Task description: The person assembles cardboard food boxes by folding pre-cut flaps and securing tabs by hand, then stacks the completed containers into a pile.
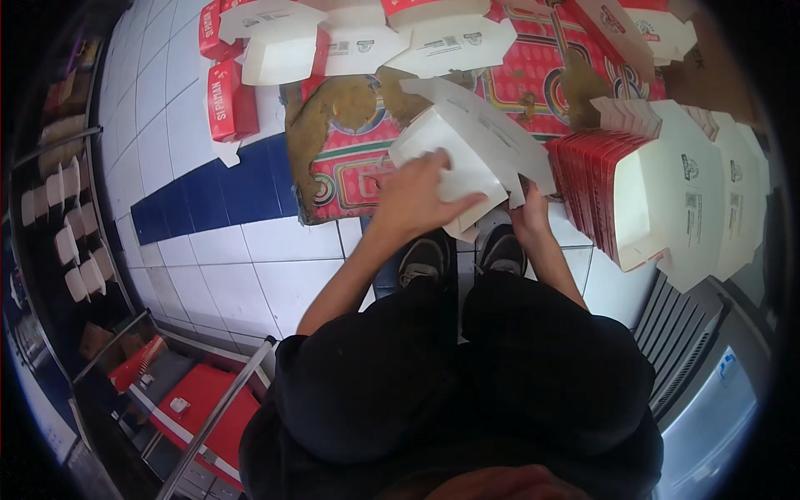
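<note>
from my remote post i see, through the head camera, two bare hands at work on one folded paperboard carton (467, 158). the carton lies tilted over the near edge of a patterned mat (533, 54), between the hands and just above the shoes (425, 257); its inside is smooth, white and faintly glossy, with a broad, angular lid flap rising toward the upper right. the left hand (421, 193) is wide, fingers fanned across the white inner face and thumb stretched to the right. the right hand (531, 218) is at the carton's lower right corner, its fingertips partly hidden by the flap; i cannot tell how firmly it is closed.

to the right i note a tight nested stack of cartons (596, 192), its red rims repeating like thin ribs, the front one showing a pale, squarish hollow. beyond the mat's near part, open cartons (279, 54) with white insides and red outer walls lie side by side; a red carton (231, 102) stands to their left. the mat is pink-red with curved rainbow bands and irregular brown worn patches. beneath it i see glazed floor tiles (287, 292), white squares beside a dark blue strip. at lower right is an appliance (679, 329) with a slatted grey grille.
</note>
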Action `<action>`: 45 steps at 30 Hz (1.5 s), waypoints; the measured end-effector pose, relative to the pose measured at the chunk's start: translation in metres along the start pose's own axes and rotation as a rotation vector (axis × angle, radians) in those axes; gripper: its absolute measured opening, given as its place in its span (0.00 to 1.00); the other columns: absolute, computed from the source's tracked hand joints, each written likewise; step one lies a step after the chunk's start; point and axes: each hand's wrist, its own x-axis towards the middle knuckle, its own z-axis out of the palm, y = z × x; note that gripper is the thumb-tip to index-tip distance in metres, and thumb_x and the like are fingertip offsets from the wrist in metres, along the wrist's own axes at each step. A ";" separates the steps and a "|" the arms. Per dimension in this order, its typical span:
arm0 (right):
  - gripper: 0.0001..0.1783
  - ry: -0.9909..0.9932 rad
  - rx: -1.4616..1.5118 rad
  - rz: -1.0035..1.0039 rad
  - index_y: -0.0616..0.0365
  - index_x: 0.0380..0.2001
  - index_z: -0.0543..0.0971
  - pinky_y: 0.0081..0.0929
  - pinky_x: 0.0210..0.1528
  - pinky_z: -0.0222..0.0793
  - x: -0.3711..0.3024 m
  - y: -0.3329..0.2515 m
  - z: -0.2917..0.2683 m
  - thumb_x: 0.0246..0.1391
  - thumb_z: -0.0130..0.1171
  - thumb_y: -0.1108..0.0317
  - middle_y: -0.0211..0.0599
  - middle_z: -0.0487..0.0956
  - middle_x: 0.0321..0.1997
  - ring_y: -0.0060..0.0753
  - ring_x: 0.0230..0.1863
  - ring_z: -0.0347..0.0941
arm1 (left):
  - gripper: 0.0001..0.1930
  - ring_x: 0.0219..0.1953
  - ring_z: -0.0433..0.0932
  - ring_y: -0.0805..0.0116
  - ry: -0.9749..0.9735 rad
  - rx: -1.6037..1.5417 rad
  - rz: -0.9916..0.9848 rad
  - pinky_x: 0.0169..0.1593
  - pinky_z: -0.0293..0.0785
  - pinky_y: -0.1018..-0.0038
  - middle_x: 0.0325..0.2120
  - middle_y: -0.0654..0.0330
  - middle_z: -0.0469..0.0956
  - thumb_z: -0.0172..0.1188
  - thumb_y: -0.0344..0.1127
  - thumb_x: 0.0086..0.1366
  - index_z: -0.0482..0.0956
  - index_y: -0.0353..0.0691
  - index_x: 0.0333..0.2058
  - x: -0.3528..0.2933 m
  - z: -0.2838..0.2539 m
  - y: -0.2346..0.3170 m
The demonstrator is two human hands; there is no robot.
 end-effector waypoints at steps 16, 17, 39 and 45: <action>0.18 -0.053 -0.456 -0.311 0.62 0.51 0.68 0.25 0.35 0.76 -0.026 0.029 0.008 0.68 0.59 0.63 0.42 0.79 0.40 0.28 0.32 0.80 | 0.12 0.33 0.84 0.69 -0.072 -1.304 -0.532 0.36 0.84 0.73 0.33 0.56 0.84 0.59 0.36 0.72 0.83 0.30 0.42 0.062 0.119 -0.036; 0.17 -0.057 -0.452 -0.345 0.63 0.51 0.67 0.25 0.35 0.76 -0.023 0.030 0.008 0.68 0.58 0.64 0.43 0.79 0.40 0.27 0.32 0.80 | 0.12 0.34 0.84 0.68 -0.089 -1.318 -0.530 0.38 0.84 0.72 0.34 0.56 0.84 0.59 0.36 0.72 0.82 0.30 0.42 0.062 0.122 -0.036; 0.08 -0.017 -0.867 -0.785 0.65 0.43 0.78 0.32 0.42 0.75 -0.011 0.020 0.013 0.66 0.57 0.71 0.45 0.77 0.41 0.40 0.38 0.81 | 0.15 0.42 0.83 0.69 -0.184 -1.345 -0.535 0.48 0.82 0.71 0.42 0.57 0.82 0.58 0.39 0.74 0.82 0.34 0.50 0.063 0.123 -0.032; 0.09 -0.076 -0.680 -0.559 0.64 0.40 0.78 0.28 0.33 0.75 0.019 0.014 0.018 0.65 0.59 0.68 0.40 0.81 0.34 0.29 0.30 0.81 | 0.18 0.40 0.83 0.69 -0.308 -1.196 -0.362 0.46 0.83 0.74 0.42 0.55 0.82 0.60 0.38 0.72 0.80 0.30 0.53 0.074 0.112 -0.042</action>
